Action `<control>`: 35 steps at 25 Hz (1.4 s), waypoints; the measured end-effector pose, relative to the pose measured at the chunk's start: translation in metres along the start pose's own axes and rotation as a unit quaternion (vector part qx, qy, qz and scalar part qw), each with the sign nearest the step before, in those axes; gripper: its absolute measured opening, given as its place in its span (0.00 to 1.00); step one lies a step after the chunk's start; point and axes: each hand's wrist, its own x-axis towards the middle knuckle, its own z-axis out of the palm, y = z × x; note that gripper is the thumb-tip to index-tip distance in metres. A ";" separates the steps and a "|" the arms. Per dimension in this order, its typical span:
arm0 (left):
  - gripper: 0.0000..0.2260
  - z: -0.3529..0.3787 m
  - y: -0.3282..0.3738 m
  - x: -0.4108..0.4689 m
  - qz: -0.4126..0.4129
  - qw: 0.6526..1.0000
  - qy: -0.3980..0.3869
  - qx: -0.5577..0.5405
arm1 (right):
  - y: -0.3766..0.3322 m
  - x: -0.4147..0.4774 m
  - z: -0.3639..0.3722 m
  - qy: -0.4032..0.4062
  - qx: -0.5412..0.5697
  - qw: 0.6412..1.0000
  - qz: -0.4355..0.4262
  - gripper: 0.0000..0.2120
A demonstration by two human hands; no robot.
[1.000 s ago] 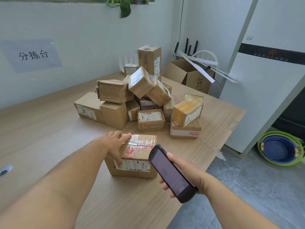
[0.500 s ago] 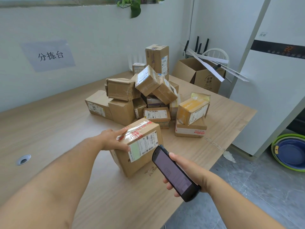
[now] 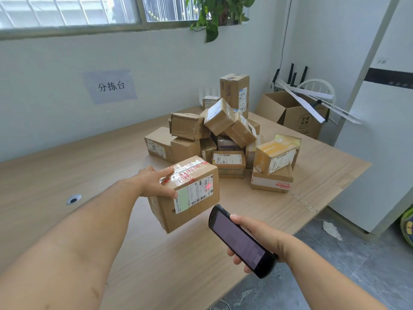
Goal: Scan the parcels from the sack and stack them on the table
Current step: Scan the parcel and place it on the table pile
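Note:
My left hand (image 3: pixel 154 183) grips a brown cardboard parcel (image 3: pixel 194 206) with red-printed tape, tilted above the wooden table (image 3: pixel 67 171) so its white and green shipping label faces me. A red scan light shows on that label. My right hand (image 3: pixel 257 238) holds a black handheld scanner (image 3: pixel 240 240), its front end pointing at the parcel's label from just below and to the right. Behind the parcel lies a pile of several cardboard parcels (image 3: pixel 225 133), with a yellow-wrapped one (image 3: pixel 276 153) on top of a flat box at the right. No sack is in view.
An open cardboard box (image 3: pixel 297 117) with white strips stands behind the table's far right corner. A white cabinet (image 3: pixel 380 142) stands to the right. A cable hole (image 3: pixel 73 199) sits in the tabletop at left. The table's right edge drops to a grey floor.
My left hand has lifted the parcel off the table and tipped it so the label faces the scanner. The scanner has stayed close below it; a red light now falls on the label.

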 end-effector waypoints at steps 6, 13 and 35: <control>0.41 0.003 -0.008 -0.042 -0.027 0.999 0.016 -0.009 | 0.004 -0.017 0.019 -0.014 -0.074 0.997 -0.016 0.32; 0.42 0.020 -0.038 -0.097 -0.079 0.996 0.030 -0.012 | 0.011 -0.026 0.042 -0.047 -0.109 0.993 -0.023 0.30; 0.46 0.118 -0.325 -0.559 -0.453 0.861 0.175 -0.150 | 0.031 -0.041 0.456 -0.299 -0.254 0.916 -0.081 0.32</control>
